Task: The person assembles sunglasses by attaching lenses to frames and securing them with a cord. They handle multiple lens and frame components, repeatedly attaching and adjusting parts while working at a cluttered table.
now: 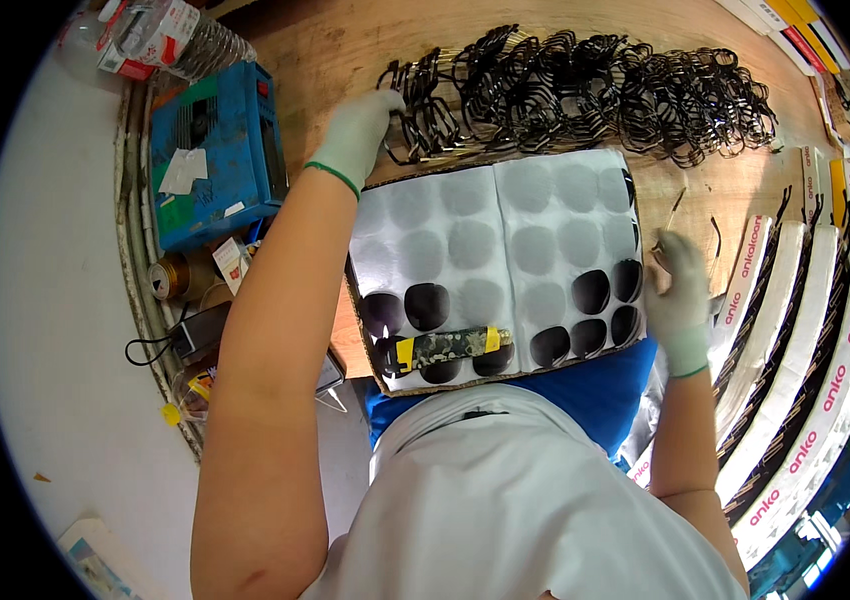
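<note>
My left hand, in a pale glove with a green cuff, is at the left end of a long pile of black wire eyeglass frames. Its fingertips pinch the outermost frame. My right hand, also gloved, is beside the right edge of a lens tray, fingers curled; what they hold, if anything, is hidden. Just above these fingers is a thin rod, perhaps a temple arm. Dark lenses lie in the tray's lower rows; round grey marks cover the rest. A yellow-and-black handled tool lies across its near edge.
At left stands a blue box-shaped device, with plastic bottles behind it and a can in front. Long white racks with printed strips and dark temples line the right side. The tray sits above my lap at the wooden table.
</note>
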`<state>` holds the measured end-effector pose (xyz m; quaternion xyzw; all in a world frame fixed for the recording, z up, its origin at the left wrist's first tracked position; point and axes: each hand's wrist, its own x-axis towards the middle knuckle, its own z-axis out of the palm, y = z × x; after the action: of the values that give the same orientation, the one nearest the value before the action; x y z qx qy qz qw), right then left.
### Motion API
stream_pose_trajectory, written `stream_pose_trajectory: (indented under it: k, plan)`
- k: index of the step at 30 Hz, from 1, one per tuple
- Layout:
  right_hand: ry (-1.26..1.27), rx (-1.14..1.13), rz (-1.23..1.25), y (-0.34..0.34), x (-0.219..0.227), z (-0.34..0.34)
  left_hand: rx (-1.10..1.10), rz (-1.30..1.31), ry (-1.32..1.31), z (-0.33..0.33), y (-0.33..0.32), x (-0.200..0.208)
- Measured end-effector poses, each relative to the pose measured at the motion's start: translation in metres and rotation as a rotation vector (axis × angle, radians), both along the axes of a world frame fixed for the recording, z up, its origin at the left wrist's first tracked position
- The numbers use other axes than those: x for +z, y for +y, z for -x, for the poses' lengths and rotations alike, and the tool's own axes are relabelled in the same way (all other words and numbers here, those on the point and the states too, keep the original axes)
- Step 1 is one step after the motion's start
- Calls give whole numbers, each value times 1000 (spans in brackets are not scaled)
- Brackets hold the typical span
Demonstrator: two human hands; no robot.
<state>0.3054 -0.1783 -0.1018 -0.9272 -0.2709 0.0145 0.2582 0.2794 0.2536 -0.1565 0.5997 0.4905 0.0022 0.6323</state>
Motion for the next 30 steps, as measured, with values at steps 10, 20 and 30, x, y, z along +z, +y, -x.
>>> stream_pose_trajectory:
  k: [10, 20, 30]
  plan:
    - [92, 903, 172, 173, -5, 96, 142, -185, -647, 88, -39, 132]
    - [131, 1030, 337, 191, 12, 72, -322, -444, -609, 294, -167, 137]
    - [55, 749, -232, 60, 91, 126, -444, -362, -793, 307, -222, 140]
